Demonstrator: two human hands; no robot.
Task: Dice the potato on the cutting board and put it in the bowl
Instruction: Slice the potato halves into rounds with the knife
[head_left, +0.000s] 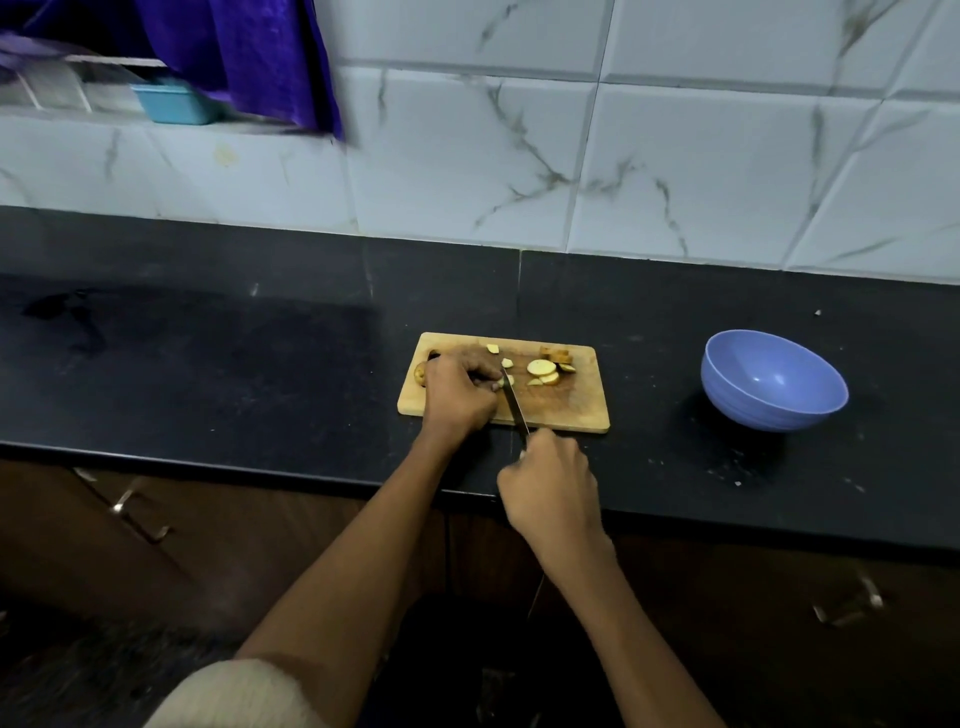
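Potato (420, 373) lying on cutting board (571, 405), left hand (457, 392) gripping it; right hand (550, 483) clenching knife (514, 402), blade beside slices (543, 370). Blue bowl (774, 382) sitting right of board on worktop (208, 364).

Left hand (457, 392) is covering most of the uncut potato (418, 373); only a sliver of skin is showing at the board's left end. Knife (514, 402) handle is sitting hidden inside the closed right hand (550, 486), blade alone showing. Cut pieces (543, 368) are reading too small to count or tell slice from dice. Upper-left window area is smearing with blur: purple cloth (249, 57) and teal container (174, 104) are running off the top edge. Both forearms are leaving the frame at the bottom.
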